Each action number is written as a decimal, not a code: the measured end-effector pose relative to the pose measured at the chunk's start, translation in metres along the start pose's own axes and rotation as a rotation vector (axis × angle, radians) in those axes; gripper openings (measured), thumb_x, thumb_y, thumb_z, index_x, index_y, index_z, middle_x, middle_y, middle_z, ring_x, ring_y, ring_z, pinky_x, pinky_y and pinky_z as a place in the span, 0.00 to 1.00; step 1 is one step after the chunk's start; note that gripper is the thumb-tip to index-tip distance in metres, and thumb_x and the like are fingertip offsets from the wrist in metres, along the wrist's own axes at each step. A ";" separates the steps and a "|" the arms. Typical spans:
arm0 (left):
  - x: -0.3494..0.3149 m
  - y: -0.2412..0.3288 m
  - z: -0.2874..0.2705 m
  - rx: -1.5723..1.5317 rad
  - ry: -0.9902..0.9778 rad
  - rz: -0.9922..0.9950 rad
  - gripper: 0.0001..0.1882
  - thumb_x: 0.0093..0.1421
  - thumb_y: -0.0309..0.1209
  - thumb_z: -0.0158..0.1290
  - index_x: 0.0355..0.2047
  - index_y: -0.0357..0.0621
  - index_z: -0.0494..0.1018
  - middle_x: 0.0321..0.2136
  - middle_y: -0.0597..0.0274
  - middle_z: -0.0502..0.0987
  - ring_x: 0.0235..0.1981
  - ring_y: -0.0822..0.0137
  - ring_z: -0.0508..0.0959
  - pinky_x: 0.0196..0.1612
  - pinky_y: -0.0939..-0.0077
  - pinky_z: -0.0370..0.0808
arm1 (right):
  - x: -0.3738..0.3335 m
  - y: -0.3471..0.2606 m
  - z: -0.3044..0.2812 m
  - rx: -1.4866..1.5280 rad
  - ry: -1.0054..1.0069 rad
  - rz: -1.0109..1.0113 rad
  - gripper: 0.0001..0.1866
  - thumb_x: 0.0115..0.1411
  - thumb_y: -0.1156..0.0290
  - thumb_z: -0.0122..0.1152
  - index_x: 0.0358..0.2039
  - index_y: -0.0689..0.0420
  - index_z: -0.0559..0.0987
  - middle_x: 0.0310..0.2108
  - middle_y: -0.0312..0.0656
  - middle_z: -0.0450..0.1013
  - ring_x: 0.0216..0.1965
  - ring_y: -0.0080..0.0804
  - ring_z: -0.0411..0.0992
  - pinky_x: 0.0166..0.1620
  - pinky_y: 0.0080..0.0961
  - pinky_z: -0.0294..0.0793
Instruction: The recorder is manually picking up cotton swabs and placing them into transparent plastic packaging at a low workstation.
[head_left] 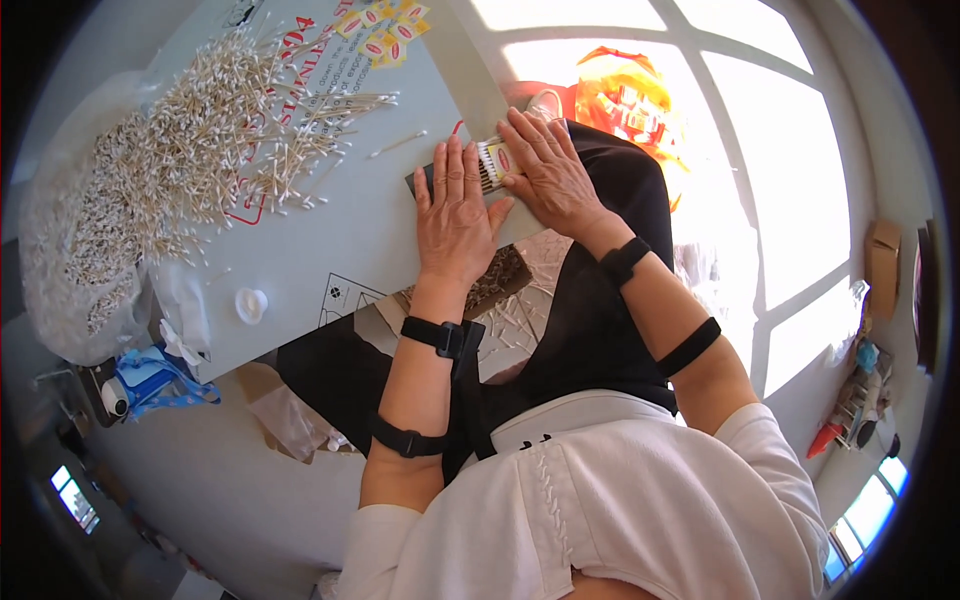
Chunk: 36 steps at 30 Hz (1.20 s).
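Observation:
A small flat pack of cotton swabs (486,165) with a yellow and white label card (499,160) lies near the right edge of the table. My left hand (455,215) lies flat at the pack's left side, fingers stretched out over a dark flat piece (411,184) that is mostly hidden. My right hand (557,180) rests with straight fingers on the pack's right side and covers that end. Neither hand is wrapped round anything. A single loose cotton swab (398,144) lies just left of my left fingertips.
A large heap of loose cotton swabs (215,130) spills from a clear plastic bag (50,240) on the left of the table (330,230). Several yellow label cards (385,35) lie at the far edge. A white round cap (251,305) sits near the front. An orange bag (625,95) stands on the floor.

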<state>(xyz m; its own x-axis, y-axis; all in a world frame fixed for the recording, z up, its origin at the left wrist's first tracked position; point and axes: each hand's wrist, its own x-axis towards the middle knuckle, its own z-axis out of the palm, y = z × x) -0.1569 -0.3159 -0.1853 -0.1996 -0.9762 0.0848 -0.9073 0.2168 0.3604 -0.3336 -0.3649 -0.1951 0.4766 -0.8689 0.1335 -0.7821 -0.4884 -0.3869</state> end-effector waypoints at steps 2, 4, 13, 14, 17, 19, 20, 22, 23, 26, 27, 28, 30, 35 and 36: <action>0.001 -0.003 0.001 -0.172 0.130 -0.040 0.36 0.67 0.43 0.48 0.69 0.37 0.50 0.69 0.44 0.52 0.71 0.50 0.51 0.71 0.52 0.47 | 0.001 -0.002 -0.008 0.017 0.092 0.053 0.33 0.68 0.52 0.47 0.69 0.54 0.58 0.71 0.45 0.50 0.72 0.40 0.46 0.71 0.43 0.41; 0.004 -0.006 0.000 -0.436 0.286 -0.103 0.34 0.69 0.41 0.45 0.68 0.36 0.50 0.69 0.44 0.52 0.70 0.50 0.53 0.70 0.54 0.49 | 0.004 0.004 -0.009 0.036 0.183 0.112 0.32 0.68 0.53 0.48 0.68 0.55 0.60 0.71 0.45 0.51 0.72 0.39 0.47 0.71 0.43 0.43; 0.025 0.013 0.009 -0.904 0.462 -0.200 0.29 0.73 0.43 0.36 0.66 0.34 0.57 0.66 0.47 0.59 0.67 0.56 0.59 0.68 0.64 0.55 | 0.022 0.010 0.022 1.855 0.405 0.602 0.15 0.66 0.74 0.58 0.52 0.62 0.77 0.47 0.43 0.76 0.49 0.30 0.74 0.53 0.26 0.75; 0.026 0.016 0.009 -0.955 0.480 -0.225 0.29 0.73 0.44 0.36 0.66 0.34 0.57 0.66 0.47 0.59 0.67 0.57 0.59 0.68 0.64 0.55 | 0.021 0.007 0.023 1.903 0.445 0.633 0.13 0.65 0.76 0.58 0.49 0.63 0.79 0.45 0.42 0.77 0.46 0.27 0.75 0.50 0.23 0.76; 0.027 0.019 0.011 -1.037 0.494 -0.270 0.31 0.73 0.46 0.35 0.65 0.32 0.58 0.66 0.47 0.60 0.66 0.58 0.60 0.68 0.64 0.55 | 0.021 0.002 0.021 1.739 0.447 0.648 0.11 0.65 0.75 0.58 0.46 0.63 0.81 0.43 0.40 0.78 0.43 0.24 0.75 0.48 0.21 0.76; 0.029 0.020 0.013 -1.071 0.490 -0.289 0.32 0.73 0.47 0.35 0.65 0.32 0.57 0.65 0.46 0.60 0.66 0.58 0.61 0.68 0.64 0.55 | 0.020 0.001 0.021 1.699 0.448 0.651 0.10 0.65 0.75 0.58 0.45 0.63 0.82 0.41 0.39 0.78 0.42 0.22 0.75 0.47 0.20 0.75; 0.030 0.022 0.014 -1.091 0.491 -0.294 0.32 0.73 0.47 0.35 0.65 0.31 0.57 0.65 0.45 0.60 0.66 0.57 0.61 0.68 0.63 0.55 | 0.020 0.000 0.021 1.651 0.448 0.647 0.10 0.65 0.75 0.59 0.43 0.63 0.82 0.40 0.38 0.78 0.40 0.21 0.74 0.46 0.19 0.75; 0.033 0.026 0.017 -1.106 0.488 -0.302 0.33 0.73 0.48 0.35 0.65 0.30 0.56 0.65 0.45 0.60 0.65 0.57 0.61 0.68 0.63 0.55 | 0.020 0.000 0.021 1.642 0.461 0.655 0.09 0.65 0.74 0.59 0.43 0.63 0.83 0.39 0.37 0.78 0.40 0.20 0.74 0.45 0.18 0.75; 0.036 0.028 0.018 -1.102 0.499 -0.282 0.34 0.73 0.49 0.34 0.65 0.29 0.55 0.65 0.44 0.60 0.65 0.56 0.61 0.68 0.62 0.55 | 0.020 0.000 0.022 1.627 0.471 0.657 0.09 0.65 0.74 0.59 0.42 0.63 0.83 0.38 0.36 0.78 0.39 0.20 0.74 0.44 0.18 0.75; 0.041 0.038 0.020 -1.074 0.487 -0.258 0.35 0.73 0.50 0.34 0.65 0.28 0.55 0.65 0.43 0.59 0.66 0.55 0.60 0.69 0.61 0.53 | 0.020 -0.001 0.023 1.619 0.481 0.644 0.09 0.65 0.73 0.59 0.42 0.63 0.83 0.38 0.36 0.78 0.38 0.19 0.74 0.43 0.17 0.75; 0.043 0.042 0.020 -1.051 0.469 -0.252 0.35 0.73 0.50 0.34 0.65 0.28 0.55 0.65 0.42 0.59 0.67 0.54 0.59 0.70 0.60 0.52 | 0.020 -0.001 0.023 1.622 0.480 0.647 0.09 0.65 0.73 0.59 0.42 0.63 0.83 0.38 0.36 0.78 0.38 0.19 0.74 0.43 0.17 0.75; 0.045 0.045 0.021 -1.047 0.469 -0.255 0.35 0.73 0.50 0.34 0.65 0.28 0.55 0.65 0.42 0.59 0.67 0.54 0.59 0.70 0.60 0.52 | 0.020 -0.001 0.024 1.602 0.484 0.649 0.09 0.65 0.73 0.58 0.42 0.63 0.83 0.39 0.36 0.78 0.38 0.19 0.73 0.43 0.17 0.74; 0.050 0.049 0.025 -1.207 0.518 -0.247 0.35 0.72 0.51 0.35 0.65 0.29 0.56 0.65 0.42 0.58 0.68 0.54 0.57 0.70 0.60 0.50 | 0.020 -0.004 0.026 1.589 0.480 0.649 0.09 0.65 0.73 0.58 0.42 0.63 0.83 0.39 0.36 0.78 0.38 0.18 0.73 0.43 0.16 0.74; 0.052 0.044 0.027 -1.291 0.489 -0.237 0.35 0.72 0.50 0.37 0.65 0.30 0.55 0.66 0.46 0.57 0.69 0.54 0.55 0.71 0.60 0.48 | 0.020 -0.006 0.026 1.591 0.507 0.629 0.08 0.64 0.74 0.60 0.41 0.62 0.84 0.35 0.33 0.78 0.37 0.16 0.71 0.42 0.15 0.71; 0.050 0.044 0.027 -1.318 0.504 -0.236 0.35 0.72 0.51 0.36 0.65 0.31 0.55 0.66 0.46 0.57 0.69 0.54 0.55 0.71 0.59 0.48 | 0.020 -0.006 0.026 1.638 0.497 0.605 0.08 0.65 0.74 0.60 0.41 0.62 0.84 0.36 0.33 0.78 0.37 0.16 0.71 0.43 0.15 0.72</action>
<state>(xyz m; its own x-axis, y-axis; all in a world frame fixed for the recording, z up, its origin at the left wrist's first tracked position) -0.2170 -0.3557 -0.1899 0.3090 -0.9439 0.1166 0.1558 0.1711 0.9729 -0.3091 -0.3771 -0.2139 -0.0832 -0.9673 -0.2397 0.5053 0.1664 -0.8468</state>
